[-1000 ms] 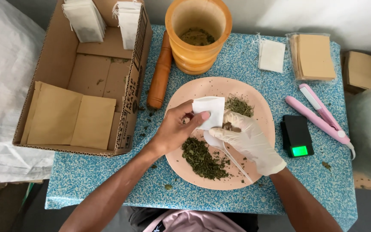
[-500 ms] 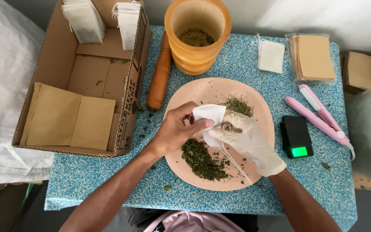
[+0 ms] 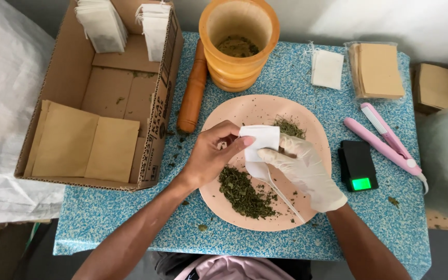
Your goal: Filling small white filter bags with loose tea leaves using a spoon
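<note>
Pinching white filter bag (image 3: 258, 146) — left hand (image 3: 211, 158) bare; gloved right hand (image 3: 304, 168) grips its lower edge.

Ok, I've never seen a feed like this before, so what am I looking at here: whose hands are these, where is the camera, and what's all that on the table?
The picture comes from one camera worn on a person's head, looking down at their own two hands; there is no machine. The bare left hand and the white-gloved right hand together hold a small white paper sachet above a round pale pink plate with piles of dried green crushed leaves on it.

The plate sits on a blue speckled table. Behind it stand an orange wooden mortar and an orange wooden pestle. On the right lie a small black scale with a green display, a pink handheld sealer and a stack of brown paper envelopes. On the left, an open cardboard box holds more envelopes and white sachets.
</note>
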